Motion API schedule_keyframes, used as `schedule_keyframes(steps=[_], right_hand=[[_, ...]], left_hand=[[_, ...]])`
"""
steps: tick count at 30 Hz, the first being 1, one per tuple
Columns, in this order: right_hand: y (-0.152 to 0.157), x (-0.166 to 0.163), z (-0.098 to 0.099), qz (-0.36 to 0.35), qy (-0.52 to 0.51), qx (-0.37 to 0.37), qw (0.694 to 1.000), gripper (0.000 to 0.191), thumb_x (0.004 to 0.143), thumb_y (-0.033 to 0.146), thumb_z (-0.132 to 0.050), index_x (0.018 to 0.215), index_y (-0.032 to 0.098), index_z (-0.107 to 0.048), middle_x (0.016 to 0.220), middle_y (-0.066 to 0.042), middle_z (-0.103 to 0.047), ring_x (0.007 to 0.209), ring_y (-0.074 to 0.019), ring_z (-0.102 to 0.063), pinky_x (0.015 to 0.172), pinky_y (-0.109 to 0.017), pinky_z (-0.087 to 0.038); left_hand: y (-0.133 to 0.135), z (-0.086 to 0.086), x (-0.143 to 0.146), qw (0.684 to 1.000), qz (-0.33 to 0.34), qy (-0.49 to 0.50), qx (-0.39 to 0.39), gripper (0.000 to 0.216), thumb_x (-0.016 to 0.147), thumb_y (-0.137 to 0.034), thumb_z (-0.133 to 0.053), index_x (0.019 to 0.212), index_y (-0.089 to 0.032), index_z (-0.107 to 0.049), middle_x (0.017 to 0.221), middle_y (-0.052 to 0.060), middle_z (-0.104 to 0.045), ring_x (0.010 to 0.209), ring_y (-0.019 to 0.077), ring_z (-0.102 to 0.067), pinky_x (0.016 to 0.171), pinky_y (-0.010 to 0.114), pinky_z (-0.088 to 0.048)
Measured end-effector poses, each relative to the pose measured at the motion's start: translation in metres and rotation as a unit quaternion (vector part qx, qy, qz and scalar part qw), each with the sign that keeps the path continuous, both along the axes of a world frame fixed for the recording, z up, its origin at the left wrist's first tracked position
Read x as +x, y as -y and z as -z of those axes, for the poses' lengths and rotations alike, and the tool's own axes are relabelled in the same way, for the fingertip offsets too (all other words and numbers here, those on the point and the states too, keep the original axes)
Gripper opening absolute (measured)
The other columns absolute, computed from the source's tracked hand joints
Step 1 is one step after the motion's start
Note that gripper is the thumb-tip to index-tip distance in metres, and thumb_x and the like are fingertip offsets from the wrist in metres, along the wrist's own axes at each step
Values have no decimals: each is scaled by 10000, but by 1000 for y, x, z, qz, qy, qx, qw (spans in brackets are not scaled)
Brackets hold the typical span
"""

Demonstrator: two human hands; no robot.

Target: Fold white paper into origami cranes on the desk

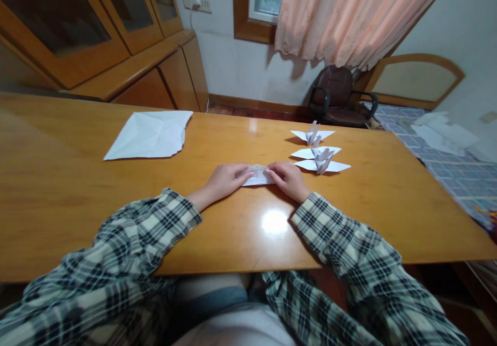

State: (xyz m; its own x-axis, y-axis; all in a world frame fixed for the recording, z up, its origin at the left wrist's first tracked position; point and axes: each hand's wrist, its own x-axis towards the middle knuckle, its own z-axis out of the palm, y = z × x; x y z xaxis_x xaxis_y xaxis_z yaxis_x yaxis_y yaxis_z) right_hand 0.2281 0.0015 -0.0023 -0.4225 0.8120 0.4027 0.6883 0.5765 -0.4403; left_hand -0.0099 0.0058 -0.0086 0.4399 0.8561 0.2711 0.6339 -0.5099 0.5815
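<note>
A small folded piece of white paper (258, 177) lies at the middle of the wooden table, its top edge rising to a low point. My left hand (229, 179) grips its left end, thumb on top and fingers mostly hidden behind. At the right end my right hand (288, 179) pinches the paper the same way. Just beyond my right hand stand three white paper cranes with spread wings: a near one (323, 165), a middle one (306, 153) and a far one (312, 135). The cranes partly overlap in view.
A creased white sheet (151, 135) with one torn edge lies on the table (217, 242) at the left. Past the table are a wooden cabinet (155, 72), a brown armchair (334, 95) and a bed (435, 144) with white papers (446, 133) on it.
</note>
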Motion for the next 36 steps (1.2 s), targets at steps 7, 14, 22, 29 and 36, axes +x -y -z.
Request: schedule_keyframes(steps=[7, 14, 22, 29, 36], right_hand=[[1, -2, 1, -6, -42, -8, 999, 348, 984, 442, -478, 898, 204, -717, 809, -51, -730, 726, -180, -617, 738, -318, -439], [4, -5, 0, 18, -76, -36, 996, 387, 982, 476, -467, 874, 202, -719, 787, -51, -723, 689, -169, -613, 672, -297, -453], [0, -6, 4, 48, 13, -53, 997, 369, 996, 440, -451, 847, 206, -695, 743, -39, -712, 664, -168, -609, 646, -290, -405], [-3, -7, 5, 45, 76, -17, 996, 316, 987, 385, -489, 832, 194, -686, 817, -64, -706, 783, -208, -585, 730, -338, -372], [-5, -6, 7, 59, 101, -1, 993, 329, 973, 390, -515, 773, 191, -685, 792, -71, -626, 794, -211, -531, 700, -348, -339]], left_hand=[[2, -10, 2, 999, -22, -26, -20, 396, 936, -496, -489, 982, -191, -738, 902, 42, -760, 755, 186, -663, 646, 273, -436], [5, -17, 2, 998, -59, -35, 7, 420, 931, -532, -489, 848, -195, -725, 751, 27, -718, 639, 155, -592, 576, 265, -355], [-4, -10, -1, 988, -62, -119, 71, 465, 966, -516, -427, 770, -199, -704, 736, 61, -664, 750, 201, -569, 604, 304, -347], [-9, -5, -2, 980, -53, -162, 106, 437, 966, -518, -457, 795, -193, -694, 828, 72, -639, 840, 226, -532, 721, 351, -374], [-9, -5, -2, 975, -65, -179, 117, 380, 963, -493, -471, 848, -195, -676, 883, 82, -601, 886, 241, -512, 752, 369, -365]])
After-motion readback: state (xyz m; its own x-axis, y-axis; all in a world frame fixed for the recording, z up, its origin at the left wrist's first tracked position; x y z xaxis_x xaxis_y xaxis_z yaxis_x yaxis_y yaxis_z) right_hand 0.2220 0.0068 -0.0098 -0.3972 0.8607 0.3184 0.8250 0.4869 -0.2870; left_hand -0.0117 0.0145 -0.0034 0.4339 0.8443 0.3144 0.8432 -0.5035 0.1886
